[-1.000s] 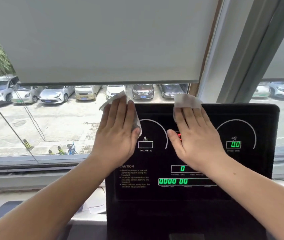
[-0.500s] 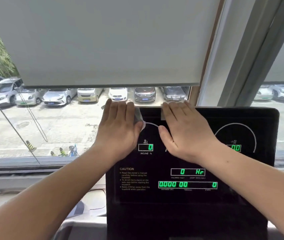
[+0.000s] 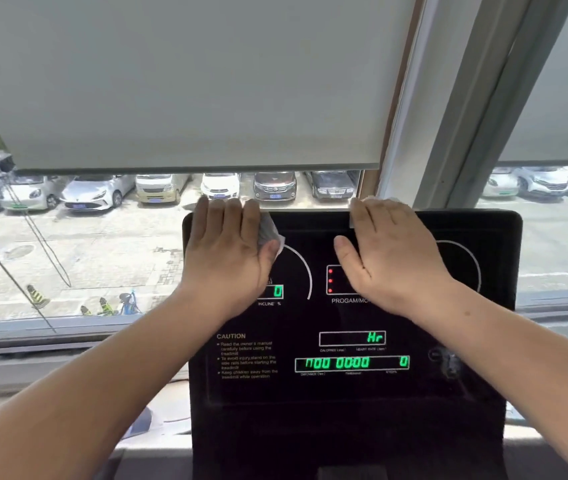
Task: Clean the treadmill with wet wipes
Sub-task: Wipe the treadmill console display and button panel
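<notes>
White tissue shows less than it did a second ago, when both wipes poked well above the fingertips. Now the left wipe (image 3: 270,233) peeks out only at the thumb side of the left hand (image 3: 230,251). The right wipe (image 3: 352,218) shows as a thin strip beside the index finger of the right hand (image 3: 391,258). Both hands have climbed from the middle of the console (image 3: 345,393) to its top edge. Since half a second ago the gap between them has widened: the right hand sits further right, uncovering three red dots (image 3: 330,280), and the left hand lies more fully on the panel. Each hand is flat, fingers straight and close together, pressing its wipe onto the panel, with the fingertips at the upper rim.

The console is black and glossy and stands upright in the lower middle of the view. Green digits (image 3: 352,362) glow on it: a "0" over INCLINE, "Hr" in a middle box, a row of zeros below. White arcs curve at left and right, and a CAUTION text (image 3: 230,336) sits at lower left. Behind it a grey blind (image 3: 189,81) hangs above parked cars (image 3: 275,187).
</notes>
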`<state>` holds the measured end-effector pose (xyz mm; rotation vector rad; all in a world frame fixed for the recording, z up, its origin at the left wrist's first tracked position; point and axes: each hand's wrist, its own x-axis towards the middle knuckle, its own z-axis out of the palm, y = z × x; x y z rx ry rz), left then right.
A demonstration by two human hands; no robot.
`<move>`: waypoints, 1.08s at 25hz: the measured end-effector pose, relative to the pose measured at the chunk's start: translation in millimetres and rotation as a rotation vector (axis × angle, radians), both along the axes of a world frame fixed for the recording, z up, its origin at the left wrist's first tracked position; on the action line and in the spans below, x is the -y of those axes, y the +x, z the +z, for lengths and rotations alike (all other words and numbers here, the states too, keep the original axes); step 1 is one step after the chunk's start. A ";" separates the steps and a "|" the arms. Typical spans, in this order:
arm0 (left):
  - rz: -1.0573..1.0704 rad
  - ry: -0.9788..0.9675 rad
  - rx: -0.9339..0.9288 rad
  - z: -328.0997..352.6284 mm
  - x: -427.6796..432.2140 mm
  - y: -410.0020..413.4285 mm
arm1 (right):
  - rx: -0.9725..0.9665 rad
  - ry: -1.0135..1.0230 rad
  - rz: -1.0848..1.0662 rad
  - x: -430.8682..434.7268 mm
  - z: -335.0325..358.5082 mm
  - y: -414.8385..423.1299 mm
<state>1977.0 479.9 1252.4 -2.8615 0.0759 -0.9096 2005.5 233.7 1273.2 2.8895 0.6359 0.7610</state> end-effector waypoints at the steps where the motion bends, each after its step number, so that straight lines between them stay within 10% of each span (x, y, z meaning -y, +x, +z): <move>1: -0.029 0.008 -0.022 -5.1 18.2 1.7 | -0.007 0.014 0.042 -14.1 -5.4 -4.7; 13: -0.003 -0.091 -0.019 -41.2 30.6 -15.6 | -0.028 -0.048 0.056 31.1 -50.9 -22.6; 18: -0.188 0.206 -0.052 -44.8 63.8 -6.0 | -0.022 -0.221 0.276 54.1 -52.1 -11.9; 23: 0.083 -0.144 0.006 -19.3 97.7 3.9 | -0.023 0.024 0.052 116.5 -40.6 8.4; 27: -0.158 0.165 -0.069 -56.1 164.1 -1.3 | -0.005 0.004 0.101 144.2 -63.8 2.7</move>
